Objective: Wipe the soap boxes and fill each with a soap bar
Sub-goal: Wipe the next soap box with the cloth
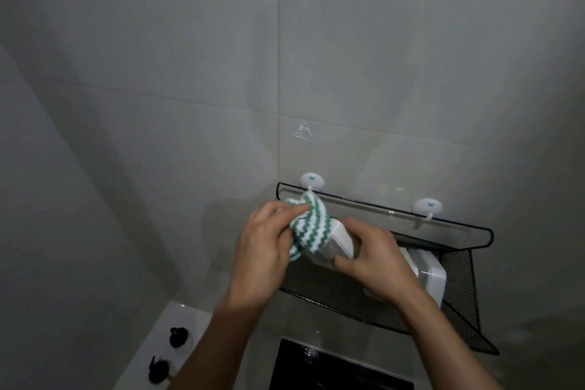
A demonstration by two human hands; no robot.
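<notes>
My left hand (264,250) grips a green-and-white zigzag-striped cloth (308,225) and presses it against a white soap box (342,239). My right hand (373,258) holds that box from the right, just above the black mesh wall shelf (316,282). A second white soap box (425,272) sits on the shelf to the right, partly hidden behind my right hand. No soap bar is visible.
The shelf hangs from two white suction hooks (311,181) (427,207) on a grey tiled wall. Below lie a white counter (180,317) with two black pump tops (179,336) (159,370) and a dark basin (335,367).
</notes>
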